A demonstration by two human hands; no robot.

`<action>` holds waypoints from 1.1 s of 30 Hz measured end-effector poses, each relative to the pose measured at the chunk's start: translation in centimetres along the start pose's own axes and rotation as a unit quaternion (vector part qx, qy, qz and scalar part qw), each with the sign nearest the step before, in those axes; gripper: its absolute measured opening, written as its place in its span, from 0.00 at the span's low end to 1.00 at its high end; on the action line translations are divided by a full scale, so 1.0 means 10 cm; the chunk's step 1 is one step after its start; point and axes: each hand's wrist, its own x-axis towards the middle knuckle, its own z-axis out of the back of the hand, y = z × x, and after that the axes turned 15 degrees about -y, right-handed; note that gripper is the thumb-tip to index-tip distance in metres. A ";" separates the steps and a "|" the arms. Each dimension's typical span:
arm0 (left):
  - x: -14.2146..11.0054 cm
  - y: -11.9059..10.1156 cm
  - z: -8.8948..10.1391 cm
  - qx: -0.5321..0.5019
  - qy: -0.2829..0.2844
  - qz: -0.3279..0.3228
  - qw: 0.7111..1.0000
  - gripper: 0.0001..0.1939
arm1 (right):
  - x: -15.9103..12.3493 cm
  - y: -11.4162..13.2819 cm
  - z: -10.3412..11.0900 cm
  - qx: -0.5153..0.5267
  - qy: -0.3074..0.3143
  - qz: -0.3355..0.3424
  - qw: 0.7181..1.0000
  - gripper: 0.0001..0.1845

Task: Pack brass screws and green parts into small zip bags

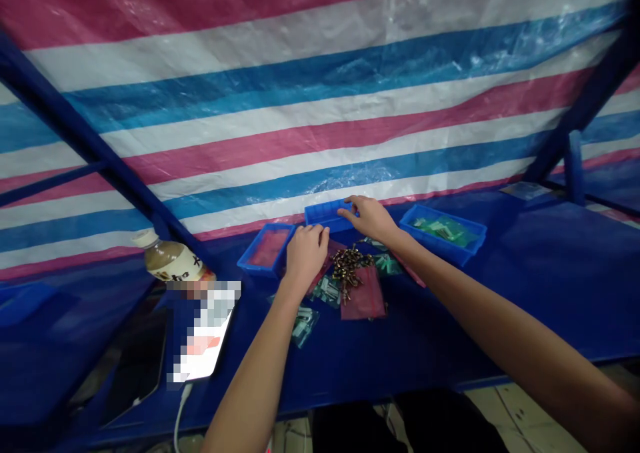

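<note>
My right hand is at the right end of a blue plastic bin at the back of the table. Its thumb and fingers are apart over that end; whether they touch the rim is unclear. Near the bin's front left corner is my left hand, back up, fingers loosely bent and nothing visible in them. Between and below the hands lies a heap of small brass-coloured metal pieces, partly on a red bag. Small clear bags with pale pieces lie around the heap.
A blue bin with red bags stands left, another with green bags right. A bottle, a lit phone on a white cable and a dark flat device lie left. A striped sheet hangs behind the blue table.
</note>
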 end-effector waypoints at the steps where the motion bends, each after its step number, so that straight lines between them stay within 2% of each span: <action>1: 0.00 0.00 0.00 0.007 -0.009 -0.002 1.000 0.19 | -0.01 0.00 -0.03 -0.025 -0.005 0.026 0.999 0.20; 4: 0.00 0.03 -0.02 0.007 -0.024 -0.001 1.000 0.16 | -0.14 0.00 -0.11 -0.067 0.053 0.103 0.991 0.21; 6: 0.00 0.06 -0.03 -0.004 -0.030 0.006 1.000 0.15 | -0.23 -0.02 -0.15 -0.058 0.093 0.115 0.987 0.21; 10: -0.03 0.10 -0.07 -0.013 -0.029 0.018 0.999 0.19 | -0.36 -0.07 -0.16 0.001 0.097 0.113 0.989 0.21; 15: -0.07 0.10 -0.13 -0.015 0.027 -0.014 0.999 0.18 | -0.46 -0.08 -0.10 0.029 0.105 0.114 0.988 0.19; 24: -0.07 0.12 -0.17 -0.022 0.058 -0.033 0.998 0.21 | -0.49 -0.12 -0.05 0.039 0.073 0.099 0.992 0.20; 31: -0.07 0.16 -0.15 -0.009 0.056 -0.027 0.998 0.25 | -0.49 -0.21 0.10 0.037 -0.013 0.096 0.995 0.20; 33: -0.07 0.19 -0.17 -0.012 0.062 -0.027 0.998 0.26 | -0.48 -0.20 0.14 0.028 -0.021 0.095 0.995 0.18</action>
